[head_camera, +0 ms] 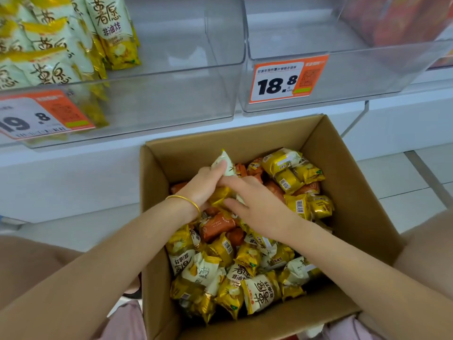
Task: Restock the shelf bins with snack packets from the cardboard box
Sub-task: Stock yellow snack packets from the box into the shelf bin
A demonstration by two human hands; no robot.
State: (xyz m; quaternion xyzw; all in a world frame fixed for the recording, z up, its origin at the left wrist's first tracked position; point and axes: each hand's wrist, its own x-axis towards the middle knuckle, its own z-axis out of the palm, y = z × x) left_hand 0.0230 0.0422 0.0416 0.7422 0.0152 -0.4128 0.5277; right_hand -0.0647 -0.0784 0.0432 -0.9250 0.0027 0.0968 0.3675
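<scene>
Open cardboard box (343, 168) of snack packets (245, 266) below two clear shelf bins.
The box sits at 6 o'clock, flaps open, heaped with small yellow, white and orange packets lying at all angles. One white packet (224, 163) stands upright at the pile's 11 o'clock, gripped by the left hand (203, 185). The left bin (159, 99), at 11 o'clock, holds stocked packets (112, 33) upright at its left end. The right bin (355, 74) sits at 1 o'clock, with a blurred orange-red mass at its far right corner.
</scene>
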